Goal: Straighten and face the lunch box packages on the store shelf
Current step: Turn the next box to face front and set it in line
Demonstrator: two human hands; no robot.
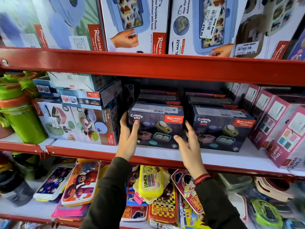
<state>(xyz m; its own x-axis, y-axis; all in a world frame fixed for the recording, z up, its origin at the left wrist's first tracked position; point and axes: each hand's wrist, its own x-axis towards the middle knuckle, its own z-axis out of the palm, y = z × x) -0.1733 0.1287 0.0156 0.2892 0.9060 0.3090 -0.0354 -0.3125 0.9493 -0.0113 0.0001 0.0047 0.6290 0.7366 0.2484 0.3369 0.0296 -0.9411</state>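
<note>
At frame centre, the left hand (128,138) grips the left edge of the Crunchy Bite box (158,128); the right hand (189,142) hovers spread beside it. Best to catch both edges, then square its front to the tabletop (148,152) lip.

shelf rail (148,63): glossy painted metal | lunch box package (158,129): cardboard (satin)

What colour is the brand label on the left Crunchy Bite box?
Red brand label with white lettering on the Crunchy Bite box; head view.
</note>
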